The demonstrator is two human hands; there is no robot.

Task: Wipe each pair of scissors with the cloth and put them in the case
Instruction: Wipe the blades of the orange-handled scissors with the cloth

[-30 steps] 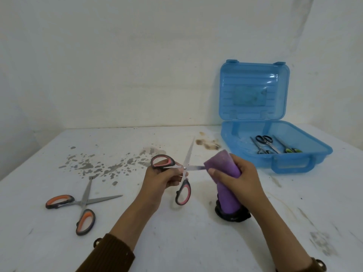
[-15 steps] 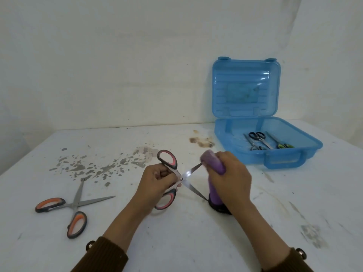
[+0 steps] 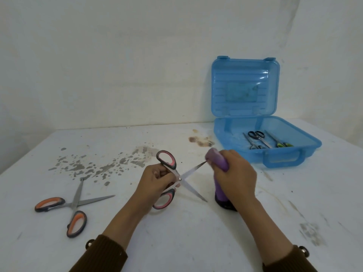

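A person is working at a white, stained bench point(image 3: 186, 238), seen from above. The left hand point(image 3: 157, 182) is gripping a pair of pink-handled scissors point(image 3: 193, 170) near the pivot. Its fingers are curled round the handles, and the blades are spread wide in an X above the bench. The right hand point(image 3: 236, 178) is clutching a rolled purple cloth point(image 3: 217, 159), fingers wrapped tightly round it, and the tip of the upper blade is touching the cloth's top end. To the left, orange-handled scissors point(image 3: 77, 201) are lying open on the bench. At the back right, a blue plastic case point(image 3: 220, 132) is standing open, lid upright, with several small scissors point(image 3: 256, 135) lying inside.
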